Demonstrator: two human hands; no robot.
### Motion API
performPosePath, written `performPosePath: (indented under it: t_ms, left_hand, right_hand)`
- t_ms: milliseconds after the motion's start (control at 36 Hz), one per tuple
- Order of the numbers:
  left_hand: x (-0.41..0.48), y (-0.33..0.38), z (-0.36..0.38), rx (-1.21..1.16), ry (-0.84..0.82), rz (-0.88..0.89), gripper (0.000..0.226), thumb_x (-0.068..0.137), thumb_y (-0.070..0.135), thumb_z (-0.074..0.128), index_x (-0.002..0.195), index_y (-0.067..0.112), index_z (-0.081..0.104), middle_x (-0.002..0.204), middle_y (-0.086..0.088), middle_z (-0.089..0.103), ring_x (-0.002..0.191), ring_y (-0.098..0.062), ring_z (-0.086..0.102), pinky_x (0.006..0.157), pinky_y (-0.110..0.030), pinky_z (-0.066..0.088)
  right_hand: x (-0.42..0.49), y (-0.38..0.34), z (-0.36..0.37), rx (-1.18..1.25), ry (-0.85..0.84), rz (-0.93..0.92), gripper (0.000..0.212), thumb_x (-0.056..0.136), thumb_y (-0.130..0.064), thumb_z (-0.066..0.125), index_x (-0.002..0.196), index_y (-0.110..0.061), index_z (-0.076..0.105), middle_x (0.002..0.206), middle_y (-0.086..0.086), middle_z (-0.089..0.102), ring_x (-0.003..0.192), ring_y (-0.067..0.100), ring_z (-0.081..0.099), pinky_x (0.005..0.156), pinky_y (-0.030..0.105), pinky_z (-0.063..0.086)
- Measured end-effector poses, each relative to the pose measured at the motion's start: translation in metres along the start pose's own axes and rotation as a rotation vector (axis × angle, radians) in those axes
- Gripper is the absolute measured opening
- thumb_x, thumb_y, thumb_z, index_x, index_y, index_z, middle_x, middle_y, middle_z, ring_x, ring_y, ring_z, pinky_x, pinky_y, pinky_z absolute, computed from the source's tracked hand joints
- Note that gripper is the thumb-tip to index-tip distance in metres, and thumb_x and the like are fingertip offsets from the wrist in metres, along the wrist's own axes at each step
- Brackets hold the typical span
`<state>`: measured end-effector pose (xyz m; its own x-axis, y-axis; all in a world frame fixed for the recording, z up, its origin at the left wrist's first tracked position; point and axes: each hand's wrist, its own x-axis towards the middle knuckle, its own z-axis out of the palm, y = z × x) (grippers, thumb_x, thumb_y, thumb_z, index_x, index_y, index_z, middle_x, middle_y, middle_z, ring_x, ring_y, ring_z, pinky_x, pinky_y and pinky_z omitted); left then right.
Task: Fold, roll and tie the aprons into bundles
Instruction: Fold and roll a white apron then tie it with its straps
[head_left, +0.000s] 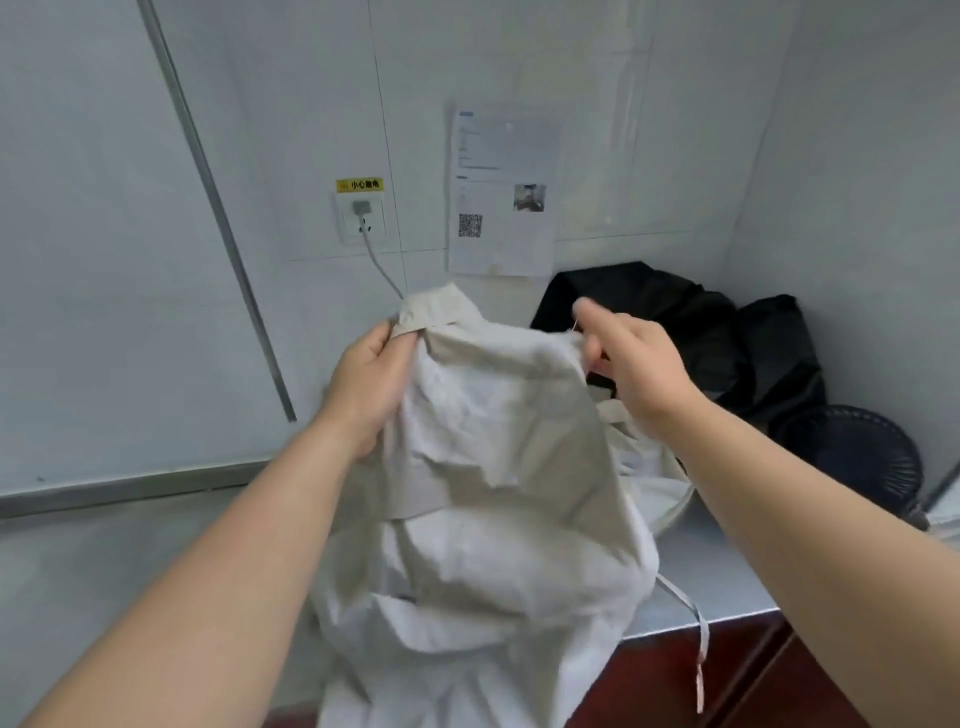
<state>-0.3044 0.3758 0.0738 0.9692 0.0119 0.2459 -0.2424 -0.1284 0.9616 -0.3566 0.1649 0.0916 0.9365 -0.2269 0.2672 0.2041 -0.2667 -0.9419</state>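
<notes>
Cream apron (493, 467) hangs below both grips, over the bench (717, 566): left hand (363, 384) clenches one top corner, right hand (628, 358) pinches the other, seemingly stretching it open, ready for folding.

a staff utility room: wall socket (361, 221), posted qr notice (501, 192), plain counter (717, 571).

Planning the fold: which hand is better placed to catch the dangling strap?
Probably the right hand: the strap hangs on its side of the apron, while the left hand grips the opposite top corner.
</notes>
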Motion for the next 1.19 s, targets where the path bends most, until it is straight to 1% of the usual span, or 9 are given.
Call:
performPosePath:
  t_ms: [83, 167, 222, 389, 500, 611, 722, 861, 1194]
  left_hand:
    - [-0.029, 0.009, 0.008, -0.019, -0.091, -0.067, 0.03, 0.094, 0.041, 0.052, 0.078, 0.017, 0.06, 0.085, -0.009, 0.062, 0.081, -0.021, 0.057, 0.074, -0.034, 0.044]
    - [-0.059, 0.016, 0.017, -0.063, -0.106, -0.099, 0.029, 0.086, 0.038, 0.059, 0.083, 0.009, 0.058, 0.079, -0.011, 0.053, 0.076, -0.02, 0.049, 0.07, -0.032, 0.038]
    - [-0.074, 0.02, 0.02, -0.127, -0.081, -0.095, 0.021, 0.09, 0.024, 0.056, 0.077, 0.009, 0.06, 0.071, -0.007, 0.059, 0.072, -0.018, 0.053, 0.069, -0.029, 0.041]
    - [-0.131, 0.016, 0.013, -0.166, -0.001, -0.071, 0.03, 0.092, -0.002, 0.045, 0.089, 0.019, 0.066, 0.077, 0.005, 0.07, 0.072, -0.009, 0.064, 0.068, -0.02, 0.052]
    - [-0.159, 0.01, 0.002, -0.283, 0.113, -0.133, 0.03, 0.09, -0.006, 0.044, 0.089, 0.018, 0.063, 0.075, 0.001, 0.069, 0.07, -0.013, 0.065, 0.065, -0.023, 0.053]
    - [-0.178, 0.004, -0.006, -0.298, 0.168, -0.159, 0.028, 0.089, -0.007, 0.043, 0.087, 0.014, 0.062, 0.067, 0.003, 0.068, 0.063, -0.01, 0.064, 0.058, -0.019, 0.052]
    - [-0.188, -0.006, -0.018, -0.254, 0.264, -0.233, 0.022, 0.089, -0.002, 0.048, 0.076, 0.013, 0.058, 0.058, 0.004, 0.063, 0.057, -0.009, 0.06, 0.054, -0.018, 0.047]
    - [-0.197, -0.025, -0.044, 0.23, 0.2, -0.365, 0.017, 0.085, 0.005, 0.053, 0.074, 0.017, 0.058, 0.07, -0.002, 0.058, 0.07, -0.019, 0.052, 0.052, -0.027, 0.033]
    - [-0.212, -0.018, -0.017, 0.163, 0.148, -0.247, 0.016, 0.087, 0.005, 0.051, 0.079, 0.016, 0.06, 0.078, 0.002, 0.062, 0.073, -0.012, 0.054, 0.065, -0.024, 0.04]
  right_hand:
    - [-0.016, 0.003, -0.012, 0.164, 0.03, 0.194, 0.043, 0.089, -0.05, 0.055, 0.108, -0.012, 0.054, 0.097, -0.006, 0.049, 0.091, 0.011, 0.053, 0.094, 0.048, 0.05]
    - [-0.044, 0.021, -0.02, 0.069, -0.177, 0.457, 0.091, 0.081, -0.053, 0.063, 0.15, -0.027, 0.01, 0.143, -0.006, 0.032, 0.124, 0.02, 0.041, 0.1, 0.045, 0.043]
    - [-0.064, 0.031, -0.024, 0.116, -0.301, 0.57, 0.098, 0.075, -0.059, 0.065, 0.15, -0.03, 0.009, 0.153, 0.002, 0.023, 0.131, 0.028, 0.036, 0.1, 0.048, 0.041]
    - [-0.111, 0.062, -0.013, 0.305, -0.725, 0.787, 0.108, 0.053, -0.072, 0.066, 0.144, -0.028, 0.031, 0.126, 0.015, 0.046, 0.075, 0.021, 0.05, 0.066, 0.035, 0.051]
    - [-0.135, 0.061, -0.005, 0.289, -0.833, 0.805, 0.066, 0.07, -0.054, 0.066, 0.125, -0.019, 0.06, 0.118, 0.009, 0.066, 0.103, 0.026, 0.064, 0.079, 0.033, 0.056]
    - [-0.146, 0.055, -0.004, 0.279, -0.847, 0.866, 0.042, 0.086, -0.025, 0.064, 0.122, -0.004, 0.061, 0.106, 0.006, 0.068, 0.089, 0.019, 0.066, 0.075, 0.031, 0.056]
    - [-0.144, 0.055, -0.005, 0.112, -0.471, 0.677, 0.026, 0.079, -0.012, 0.074, 0.101, -0.007, 0.064, 0.099, 0.015, 0.071, 0.087, 0.029, 0.069, 0.079, 0.045, 0.056]
    - [-0.139, 0.044, -0.009, -0.017, -0.059, 0.218, 0.014, 0.089, -0.019, 0.06, 0.098, -0.009, 0.064, 0.072, 0.0, 0.058, 0.058, 0.009, 0.05, 0.047, 0.017, 0.041]
    - [-0.142, 0.024, -0.024, -0.16, -0.13, -0.027, 0.015, 0.091, -0.012, 0.048, 0.097, 0.001, 0.054, 0.08, 0.001, 0.052, 0.071, 0.012, 0.048, 0.057, 0.019, 0.041]
